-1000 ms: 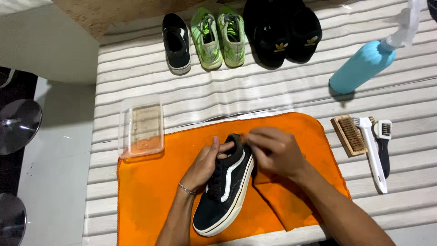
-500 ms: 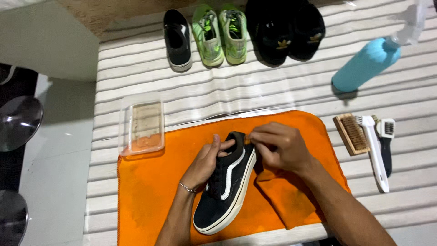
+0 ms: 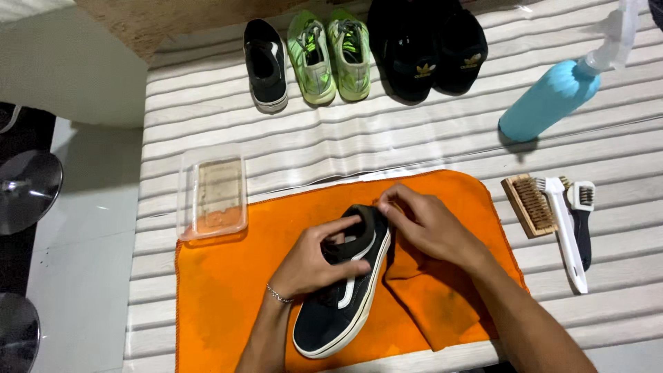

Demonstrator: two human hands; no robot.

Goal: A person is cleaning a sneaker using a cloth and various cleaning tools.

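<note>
Centrally, hands (image 3: 376, 238) grip sneaker (image 3: 342, 290); cloth (image 3: 221, 297) edges near.

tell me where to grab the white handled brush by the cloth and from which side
Grip the white brush by its long bare handle, around the middle to lower end, coming straight down from above. It lies flat on the slatted table, bristle head at the far end, with a wooden brush and a dark brush close on either side.

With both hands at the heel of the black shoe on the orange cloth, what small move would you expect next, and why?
Probably a short rub across the heel collar. The left hand grips the black shoe at its opening, steadying it on the orange cloth, while the right hand presses a bunched fold of that cloth against the heel rim. The brushes and spray bottle lie untouched at the right.
</note>
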